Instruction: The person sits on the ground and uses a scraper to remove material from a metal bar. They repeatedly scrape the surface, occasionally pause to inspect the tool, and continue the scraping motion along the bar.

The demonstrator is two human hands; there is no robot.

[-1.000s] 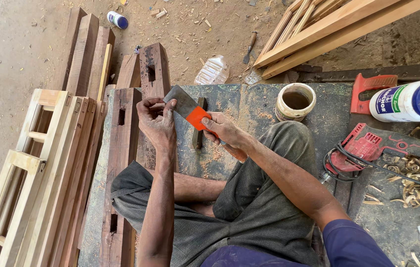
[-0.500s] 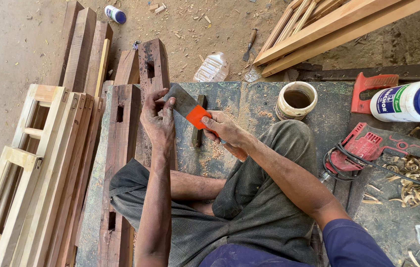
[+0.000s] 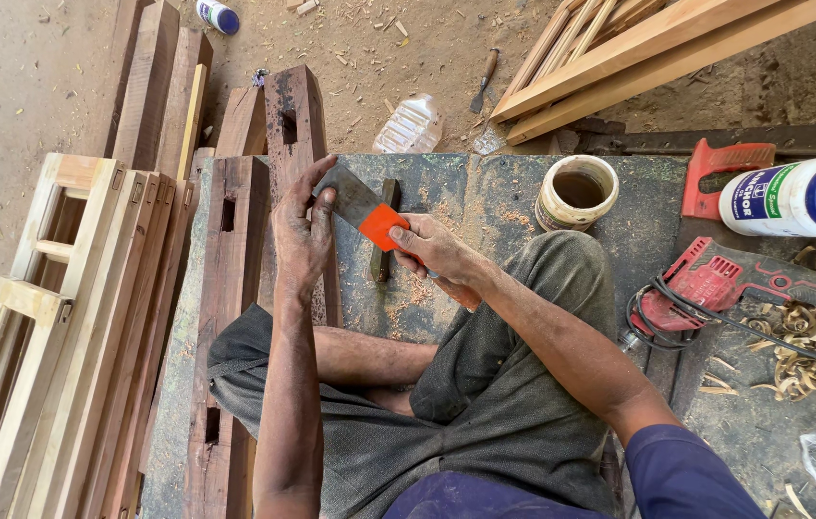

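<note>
I sit cross-legged on a dark mat (image 3: 485, 207). My right hand (image 3: 432, 252) grips the orange handle of a wide flat scraper (image 3: 362, 204). Its grey metal blade points up and left. My left hand (image 3: 302, 231) rests with thumb and fingers on that blade, above a dark wooden post (image 3: 297, 125). A dark narrow tool (image 3: 384, 255) lies on the mat just under the scraper.
Dark mortised posts (image 3: 225, 288) and pale wooden frames (image 3: 33, 327) lie at the left. A small tub (image 3: 576, 190), a red power tool (image 3: 725, 284) with cable, a white bottle (image 3: 792, 195) and wood shavings (image 3: 806, 351) are at the right. A crushed clear bottle (image 3: 410, 125) and long planks (image 3: 648, 43) lie beyond.
Both hands and the scraper stay almost where they were; the left fingers have shifted slightly on the blade.
</note>
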